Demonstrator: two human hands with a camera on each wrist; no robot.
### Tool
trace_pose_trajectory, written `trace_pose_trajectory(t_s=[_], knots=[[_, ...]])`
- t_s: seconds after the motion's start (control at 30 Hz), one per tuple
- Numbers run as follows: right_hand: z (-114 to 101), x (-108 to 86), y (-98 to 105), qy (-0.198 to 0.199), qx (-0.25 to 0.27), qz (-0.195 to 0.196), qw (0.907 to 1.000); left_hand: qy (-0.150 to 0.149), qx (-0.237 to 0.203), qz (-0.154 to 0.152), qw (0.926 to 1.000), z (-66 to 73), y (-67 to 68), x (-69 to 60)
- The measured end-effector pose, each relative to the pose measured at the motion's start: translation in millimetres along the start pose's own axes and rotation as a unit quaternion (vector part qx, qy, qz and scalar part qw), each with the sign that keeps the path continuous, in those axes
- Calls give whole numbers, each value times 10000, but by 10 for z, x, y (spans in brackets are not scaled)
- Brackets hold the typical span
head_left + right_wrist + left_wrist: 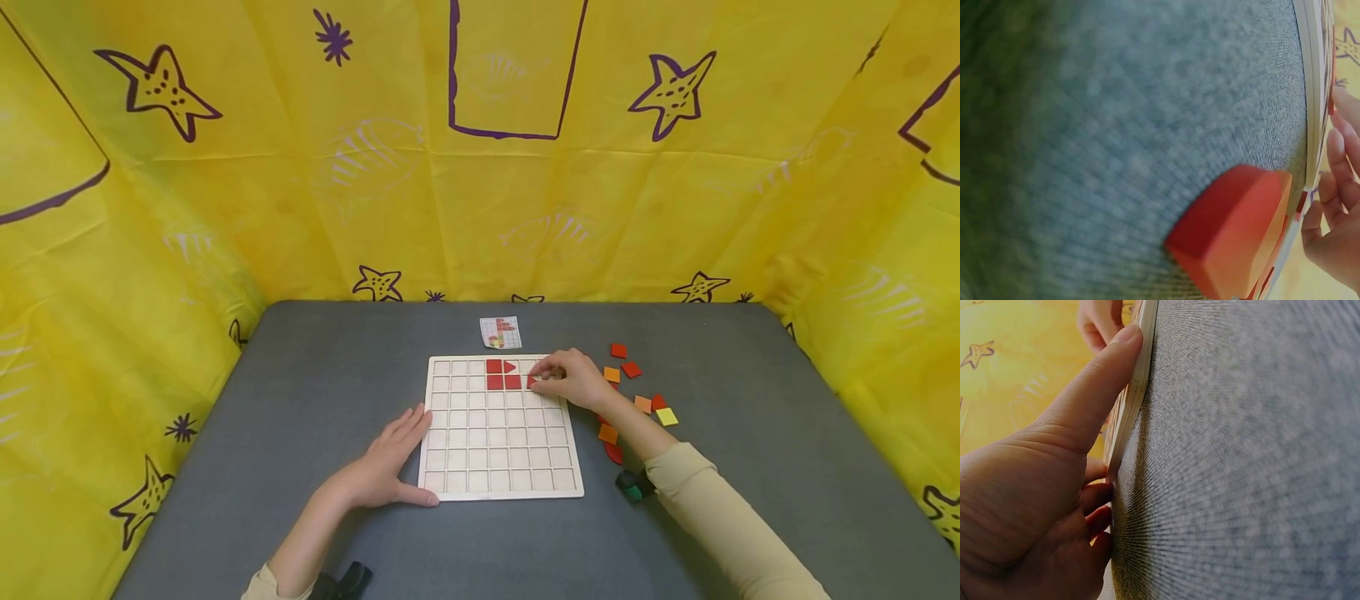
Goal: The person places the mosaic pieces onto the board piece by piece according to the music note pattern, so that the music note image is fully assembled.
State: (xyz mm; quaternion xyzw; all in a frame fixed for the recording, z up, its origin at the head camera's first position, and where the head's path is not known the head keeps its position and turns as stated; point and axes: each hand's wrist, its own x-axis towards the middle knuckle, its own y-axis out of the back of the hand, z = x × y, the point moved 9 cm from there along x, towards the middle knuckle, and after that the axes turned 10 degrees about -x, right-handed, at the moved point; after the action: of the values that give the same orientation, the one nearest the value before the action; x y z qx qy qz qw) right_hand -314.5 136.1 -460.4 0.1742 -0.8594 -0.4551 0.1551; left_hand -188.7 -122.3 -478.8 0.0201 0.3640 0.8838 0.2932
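A pale wooden grid board (pixel 498 458) lies on the dark table. Near its top edge sit several red square tiles (pixel 494 382) and a red triangle tile (pixel 509 367) in the cells. Over the upper right cells, my right hand (pixel 573 379) pinches a red tile (pixel 531 382) at its fingertips; the fingers hide part of it, so its full shape cannot be told. My left hand (pixel 382 467) rests along the board's left side, fingers extended against the edge and thumb by the lower left corner. In the left wrist view, the thumb (pixel 1094 387) touches the board's rim.
Loose red, orange and yellow tiles (pixel 667 417) lie right of the board, some under my right forearm. The right wrist view shows a red curved piece (pixel 1229 212) close up. Behind the board lies a small pattern card (pixel 500 332). A yellow printed cloth (pixel 480 200) surrounds the table.
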Motion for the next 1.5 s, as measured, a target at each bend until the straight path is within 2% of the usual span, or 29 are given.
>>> trace_pose_trajectory(t_s=[0.5,0.6,0.7,0.87,1.03,1.23,1.5], knots=[[-50,-3,-9,147,25,-6,9999,-27,-32,19,10000,16,11,-4],[5,-21,13,41,97,46,9999,-37,-14,12,10000,18,7,1],[95,-63,58,-240,191,99,9995,-8,-10,-7,10000,8,-1,7],[274,-222,185,-884,387,153,9952,15,-6,-18,10000,-10,-5,19],[455,-450,339,-1193,651,280,9903,48,30,-15,10000,-21,4,22],[615,-692,423,-1215,389,197,9916,72,23,-11,10000,-19,5,18],[625,-966,482,-974,-198,162,9949,17,47,25,10000,-31,6,20]])
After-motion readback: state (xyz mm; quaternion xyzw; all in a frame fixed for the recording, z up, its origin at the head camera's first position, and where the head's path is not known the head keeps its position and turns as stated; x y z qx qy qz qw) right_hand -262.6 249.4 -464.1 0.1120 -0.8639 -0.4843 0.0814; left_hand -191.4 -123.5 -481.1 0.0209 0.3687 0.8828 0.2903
